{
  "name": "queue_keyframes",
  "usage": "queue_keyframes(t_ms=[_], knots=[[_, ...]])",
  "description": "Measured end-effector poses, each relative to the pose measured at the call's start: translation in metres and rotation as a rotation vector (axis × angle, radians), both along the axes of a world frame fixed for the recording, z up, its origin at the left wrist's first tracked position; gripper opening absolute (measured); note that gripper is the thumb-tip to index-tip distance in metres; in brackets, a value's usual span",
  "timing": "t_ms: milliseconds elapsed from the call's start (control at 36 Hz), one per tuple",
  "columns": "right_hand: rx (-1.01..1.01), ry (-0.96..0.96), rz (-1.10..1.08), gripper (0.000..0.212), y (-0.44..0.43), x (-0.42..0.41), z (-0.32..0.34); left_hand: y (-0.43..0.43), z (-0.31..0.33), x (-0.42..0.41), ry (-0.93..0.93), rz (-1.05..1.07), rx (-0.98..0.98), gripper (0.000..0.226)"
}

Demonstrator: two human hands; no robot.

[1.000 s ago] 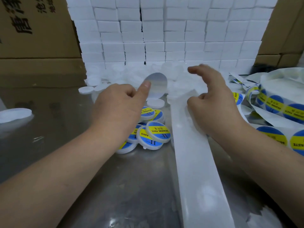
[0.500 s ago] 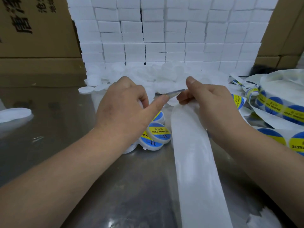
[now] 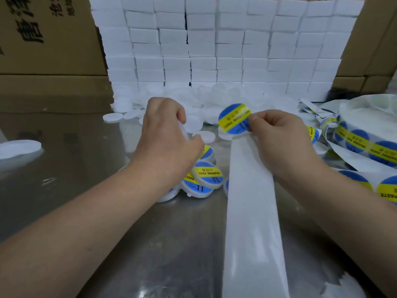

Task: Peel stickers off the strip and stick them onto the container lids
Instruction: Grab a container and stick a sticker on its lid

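My right hand [image 3: 279, 138] pinches a round blue and yellow sticker [image 3: 233, 118] by its right edge, held up above the top end of the white backing strip [image 3: 251, 201]. My left hand [image 3: 167, 134] is curled around a white container lid [image 3: 184, 129], mostly hidden by the fingers. Several lids with stickers on them [image 3: 206, 174] lie in a heap just under my left hand. The strip runs down the table toward me.
A pile of plain white lids [image 3: 214, 97] lies in front of a wall of white boxes [image 3: 214, 44]. A sticker roll [image 3: 365, 143] and loose strip sit at the right. Cardboard boxes [image 3: 43, 39] stand at the left. One white lid [image 3: 19, 147] lies far left on the metal table [image 3: 150, 244].
My right hand peeled the sticker off the strip and turned its printed face toward me. My left hand curled around a white lid and drew slightly left.
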State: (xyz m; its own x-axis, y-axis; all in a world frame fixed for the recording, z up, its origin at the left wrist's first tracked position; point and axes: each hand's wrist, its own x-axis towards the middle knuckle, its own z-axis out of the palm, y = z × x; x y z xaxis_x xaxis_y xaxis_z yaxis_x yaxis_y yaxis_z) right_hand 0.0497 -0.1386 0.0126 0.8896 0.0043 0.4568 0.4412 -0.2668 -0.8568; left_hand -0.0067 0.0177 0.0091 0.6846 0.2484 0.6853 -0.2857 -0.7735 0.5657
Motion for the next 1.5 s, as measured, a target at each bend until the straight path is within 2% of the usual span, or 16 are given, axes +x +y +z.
queue_keyframes(t_ms=[111, 194, 250, 333, 417, 583, 694, 778, 861, 1000, 1083, 1278, 1500], knots=[[0.111, -0.002, -0.002, 0.029, -0.004, 0.001, 0.005, 0.003, 0.003, -0.001, -0.006, -0.123, -0.269, 0.019], [0.106, -0.01, 0.091, 0.027, 0.002, -0.006, 0.003, 0.003, 0.001, -0.001, 0.02, -0.189, -0.296, 0.043], [0.114, -0.016, 0.161, 0.026, 0.005, -0.01, 0.003, 0.002, -0.001, -0.001, 0.043, -0.239, -0.383, 0.049], [0.116, -0.044, 0.227, 0.028, 0.005, -0.013, 0.005, -0.001, 0.0, 0.0, 0.06, -0.329, -0.578, 0.041], [0.114, -0.045, 0.292, 0.031, 0.005, -0.016, 0.004, -0.005, 0.003, -0.001, 0.095, -0.384, -0.739, 0.023], [0.067, -0.026, 0.392, 0.035, 0.008, -0.019, 0.001, -0.002, 0.01, 0.002, 0.164, -0.59, -1.019, 0.027], [0.041, -0.003, 0.407, 0.038, 0.008, -0.02, 0.001, -0.001, 0.013, 0.0, 0.167, -0.711, -1.203, 0.022], [0.014, 0.004, 0.423, 0.034, 0.008, -0.02, 0.001, -0.001, 0.012, -0.001, 0.191, -0.752, -1.173, 0.02], [0.019, 0.014, 0.454, 0.033, 0.008, -0.021, 0.002, -0.002, 0.011, -0.002, 0.237, -0.785, -1.09, 0.029], [0.004, 0.025, 0.484, 0.03, 0.009, -0.022, 0.001, -0.004, 0.008, -0.002, 0.242, -0.798, -1.022, 0.017], [0.007, 0.038, 0.49, 0.032, 0.009, -0.021, 0.002, -0.004, 0.006, -0.002, 0.232, -0.826, -0.979, 0.027], [0.005, 0.056, 0.471, 0.028, 0.009, -0.021, 0.001, -0.005, 0.003, -0.001, 0.203, -0.794, -0.954, 0.031], [-0.009, 0.053, 0.484, 0.032, 0.008, -0.022, 0.001, -0.008, 0.002, -0.002, 0.205, -0.716, -0.857, 0.024]])
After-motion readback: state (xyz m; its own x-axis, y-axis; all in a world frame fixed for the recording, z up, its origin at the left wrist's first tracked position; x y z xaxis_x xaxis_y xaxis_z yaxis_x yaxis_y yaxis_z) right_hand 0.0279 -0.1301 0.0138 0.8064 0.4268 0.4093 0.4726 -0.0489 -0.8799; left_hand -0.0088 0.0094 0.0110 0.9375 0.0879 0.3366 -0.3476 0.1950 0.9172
